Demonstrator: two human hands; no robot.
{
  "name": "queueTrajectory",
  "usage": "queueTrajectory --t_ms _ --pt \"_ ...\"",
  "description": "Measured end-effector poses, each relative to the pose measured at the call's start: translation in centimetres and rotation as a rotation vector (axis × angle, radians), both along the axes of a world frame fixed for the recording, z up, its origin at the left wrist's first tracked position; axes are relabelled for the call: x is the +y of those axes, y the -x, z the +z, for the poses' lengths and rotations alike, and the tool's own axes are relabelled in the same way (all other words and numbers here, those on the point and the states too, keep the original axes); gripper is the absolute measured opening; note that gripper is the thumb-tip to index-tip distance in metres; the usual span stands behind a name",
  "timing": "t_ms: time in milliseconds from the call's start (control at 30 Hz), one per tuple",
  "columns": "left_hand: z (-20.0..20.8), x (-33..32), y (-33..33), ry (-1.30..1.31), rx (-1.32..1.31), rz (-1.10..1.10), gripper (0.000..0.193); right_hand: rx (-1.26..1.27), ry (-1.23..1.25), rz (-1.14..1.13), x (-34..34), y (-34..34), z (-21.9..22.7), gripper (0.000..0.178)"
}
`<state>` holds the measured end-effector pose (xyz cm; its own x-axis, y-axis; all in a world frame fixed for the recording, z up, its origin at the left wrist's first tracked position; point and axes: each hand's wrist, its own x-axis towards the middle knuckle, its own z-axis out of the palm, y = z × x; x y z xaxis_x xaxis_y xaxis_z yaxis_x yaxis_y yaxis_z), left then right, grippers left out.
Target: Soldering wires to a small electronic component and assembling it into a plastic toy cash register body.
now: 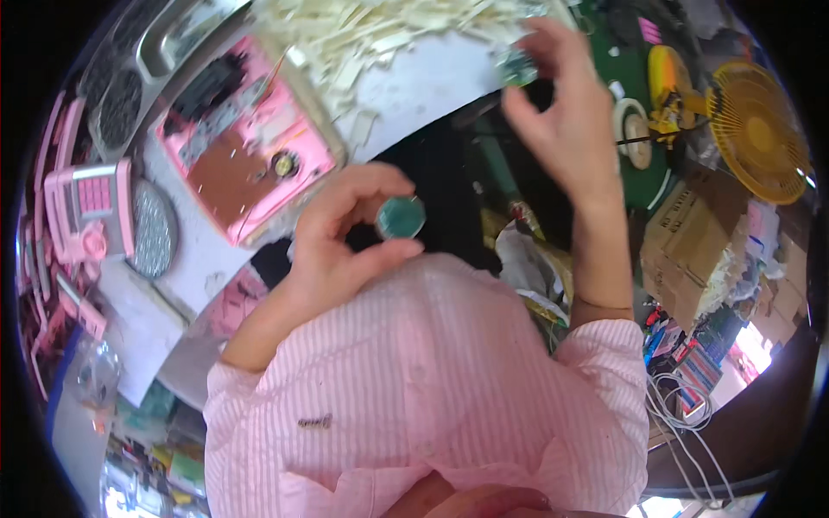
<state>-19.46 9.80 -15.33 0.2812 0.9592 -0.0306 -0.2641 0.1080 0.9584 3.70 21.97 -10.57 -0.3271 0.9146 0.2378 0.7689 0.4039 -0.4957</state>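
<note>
Your left grip (341, 237) is part-closed, thumb and fingers curled about a round green piece (401, 217) close in front of your striped shirt (414, 345). Your right grip (566, 121), farther out, has its thumb and fingers closed on a clear greenish piece (516, 67), blurred. Beyond the left one, an opened pink casing (289, 129) lies on the white surface (432, 78), beside heaped pale strips (389, 30). Far right stand a yellow fan (760, 129) and cardboard box (691, 237).

Can be read nowhere. Runs in dark characters (678, 210) along the brown cardboard box (682, 263) at the right, too blurred to make out. Sits as a small dark mark (316, 422) on the striped shirt (406, 371), near, unclear whether lettering.
</note>
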Motion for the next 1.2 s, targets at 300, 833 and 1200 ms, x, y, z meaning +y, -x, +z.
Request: queueTrajectory --t_ms 300,833,1200 --pt "-0.4 -0.4 0.9 -0.221 0.166 0.023 0.048 -0.086 -0.013 -0.287 2.9 -6.9 -2.1 0.056" --pt "1.5 -0.6 -0.8 0.333 -0.235 -0.046 0.039 -0.107 -0.098 -0.294 4.8 -10.5 -5.9 0.056" --pt "0.3 -0.5 -1.6 0.465 -0.541 -0.016 0.023 0.113 -0.233 -0.194 -0.1 -6.4 -1.7 0.04"
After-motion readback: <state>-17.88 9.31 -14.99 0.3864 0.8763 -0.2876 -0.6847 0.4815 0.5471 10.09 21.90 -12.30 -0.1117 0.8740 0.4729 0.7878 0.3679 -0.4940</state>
